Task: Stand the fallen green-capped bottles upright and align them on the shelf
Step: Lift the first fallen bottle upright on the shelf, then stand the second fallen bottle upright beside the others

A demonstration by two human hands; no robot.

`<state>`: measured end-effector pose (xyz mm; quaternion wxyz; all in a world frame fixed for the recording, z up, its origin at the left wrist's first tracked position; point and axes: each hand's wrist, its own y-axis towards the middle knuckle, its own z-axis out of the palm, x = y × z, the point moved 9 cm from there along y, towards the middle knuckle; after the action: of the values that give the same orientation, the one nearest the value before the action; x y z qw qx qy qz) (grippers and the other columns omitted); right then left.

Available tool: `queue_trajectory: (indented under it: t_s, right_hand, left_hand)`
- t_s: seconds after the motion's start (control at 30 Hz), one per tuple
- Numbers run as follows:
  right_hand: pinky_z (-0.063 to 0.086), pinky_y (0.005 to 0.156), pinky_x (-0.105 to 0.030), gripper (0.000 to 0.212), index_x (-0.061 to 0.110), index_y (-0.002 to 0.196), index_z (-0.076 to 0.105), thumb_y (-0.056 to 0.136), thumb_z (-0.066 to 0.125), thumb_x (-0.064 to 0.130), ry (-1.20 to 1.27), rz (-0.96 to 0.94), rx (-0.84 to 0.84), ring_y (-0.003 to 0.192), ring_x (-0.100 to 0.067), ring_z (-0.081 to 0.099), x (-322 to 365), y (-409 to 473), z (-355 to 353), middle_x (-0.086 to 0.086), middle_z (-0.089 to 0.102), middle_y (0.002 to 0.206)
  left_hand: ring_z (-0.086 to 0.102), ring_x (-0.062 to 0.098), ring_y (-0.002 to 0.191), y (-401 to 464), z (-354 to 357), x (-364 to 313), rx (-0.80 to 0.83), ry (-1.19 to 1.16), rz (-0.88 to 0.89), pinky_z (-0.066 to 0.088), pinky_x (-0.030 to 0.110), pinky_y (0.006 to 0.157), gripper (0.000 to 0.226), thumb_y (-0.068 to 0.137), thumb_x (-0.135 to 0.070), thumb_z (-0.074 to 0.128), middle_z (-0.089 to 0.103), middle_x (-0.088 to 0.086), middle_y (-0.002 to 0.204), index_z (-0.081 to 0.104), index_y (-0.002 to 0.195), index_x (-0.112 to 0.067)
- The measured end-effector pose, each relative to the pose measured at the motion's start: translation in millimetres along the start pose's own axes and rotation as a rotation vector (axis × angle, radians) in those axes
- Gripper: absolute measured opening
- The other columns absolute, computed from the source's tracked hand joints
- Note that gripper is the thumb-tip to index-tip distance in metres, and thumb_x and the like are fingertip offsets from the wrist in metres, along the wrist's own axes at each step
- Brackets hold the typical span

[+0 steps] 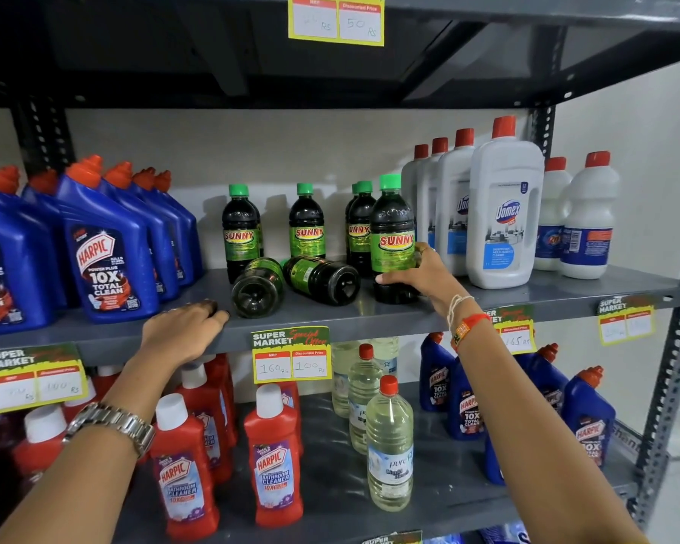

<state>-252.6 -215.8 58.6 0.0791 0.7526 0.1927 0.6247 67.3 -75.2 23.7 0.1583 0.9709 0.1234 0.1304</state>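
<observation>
Several dark Sunny bottles with green caps stand on the grey middle shelf (409,314). Two fallen bottles lie on their sides with their bases toward me: one (256,289) on the left, one (322,279) just right of it. My right hand (421,274) grips the lower part of an upright Sunny bottle (392,233) at the front right of the group. My left hand (183,327) rests flat on the shelf's front edge, left of the fallen bottles, holding nothing. Other upright bottles (240,229) (306,223) (359,225) stand behind.
Blue Harpic bottles (107,249) crowd the shelf's left side. White Domex bottles (503,214) with red caps stand close on the right. Price tags (291,355) hang from the shelf edge. The lower shelf holds red Harpic bottles (273,453) and clear bottles (389,445).
</observation>
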Motion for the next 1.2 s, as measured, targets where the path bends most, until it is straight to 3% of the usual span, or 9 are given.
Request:
queue_trajectory:
  t_s: [0.17,0.3,0.37,0.47,0.57,0.67,0.73,0.93,1.2]
  right_hand:
    - [0.039,0.09,-0.025,0.092,0.006,0.135,0.033,0.06,0.086,0.009,-0.027,0.023,-0.041,0.108,-0.016,0.051,-0.7,-2.2,-1.2,-0.004,0.052,0.119]
    - [0.031,0.11,-0.037,0.109,0.005,0.142,0.021,0.059,0.087,0.028,-0.206,0.006,-0.155,0.135,-0.029,0.033,14.0,-9.7,-4.0,-0.015,0.037,0.141]
    - [0.025,0.112,-0.042,0.105,0.005,0.142,0.023,0.061,0.083,0.037,-0.332,-0.124,-0.356,0.135,-0.035,0.025,44.1,-23.9,-8.8,-0.02,0.03,0.142]
    - [0.034,0.1,-0.039,0.075,0.012,0.128,0.041,0.064,0.075,0.03,-0.367,-0.508,-0.627,0.119,-0.033,0.038,105.9,-61.7,2.2,-0.015,0.044,0.126]
    - [0.044,0.093,-0.04,0.059,0.013,0.121,0.049,0.067,0.073,0.022,-0.552,-0.722,-0.404,0.109,-0.03,0.048,140.3,-62.6,59.7,-0.012,0.052,0.116]
    - [0.047,0.093,-0.045,0.059,0.01,0.125,0.046,0.073,0.069,0.025,-0.914,-0.551,-0.012,0.115,-0.033,0.045,121.8,-26.6,121.1,-0.016,0.052,0.121]
    - [0.049,0.09,-0.042,0.052,0.005,0.122,0.049,0.076,0.064,0.024,-1.1,-0.434,0.131,0.115,-0.035,0.049,103.2,-8.9,145.0,-0.018,0.054,0.121]
    - [0.046,0.077,-0.035,0.032,0.011,0.106,0.059,0.079,0.062,0.028,-1.428,-0.351,0.165,0.099,-0.029,0.063,81.8,23.5,172.4,-0.006,0.066,0.104]
    - [0.039,0.071,-0.03,0.034,0.012,0.103,0.062,0.078,0.061,0.035,-1.423,-0.298,0.064,0.094,-0.026,0.063,71.3,38.3,164.5,-0.004,0.061,0.087]
  left_hand:
    - [0.049,0.028,0.122,-1.6,-2.4,-3.0,-0.002,0.019,0.019,0.044,0.039,0.089,0.045,0.092,-0.023,0.022,0.045,0.008,0.14,0.04,0.134,-0.022]
    - [0.049,0.027,0.121,-0.8,-0.8,-4.0,-0.006,0.054,0.027,0.043,0.037,0.085,0.043,0.092,-0.023,0.029,0.045,0.007,0.14,0.039,0.134,-0.022]
    - [0.049,0.027,0.121,-0.6,0.2,-2.0,-0.001,0.039,0.005,0.041,0.035,0.079,0.044,0.092,-0.026,0.028,0.046,0.007,0.14,0.04,0.134,-0.022]
    - [0.044,0.027,0.128,0.3,0.7,0.0,0.028,-0.007,-0.03,0.041,0.037,0.087,0.046,0.093,-0.027,0.023,0.041,0.005,0.146,0.041,0.135,-0.023]
    - [0.042,0.026,0.131,-0.4,1.7,1.8,0.069,-0.054,-0.047,0.038,0.038,0.096,0.046,0.092,-0.03,0.024,0.04,0.004,0.148,0.042,0.134,-0.023]
    - [0.041,0.025,0.131,-2.7,0.7,0.5,0.082,-0.04,-0.032,0.038,0.039,0.098,0.044,0.091,-0.023,0.031,0.04,0.005,0.147,0.043,0.133,-0.021]
    - [0.043,0.026,0.129,-3.7,-2.7,0.6,0.053,-0.058,-0.034,0.039,0.039,0.095,0.044,0.091,-0.023,0.029,0.043,0.006,0.145,0.045,0.132,-0.02]
    - [0.051,0.027,0.118,-5.0,-5.5,-3.1,0.003,-0.039,-0.001,0.03,0.034,0.071,0.043,0.088,-0.017,0.037,0.05,0.007,0.135,0.047,0.13,-0.018]
    - [0.052,0.025,0.112,-7.6,-10.0,-4.0,-0.04,-0.054,-0.008,0.028,0.032,0.068,0.042,0.087,-0.018,0.034,0.055,0.007,0.124,0.05,0.126,-0.019]
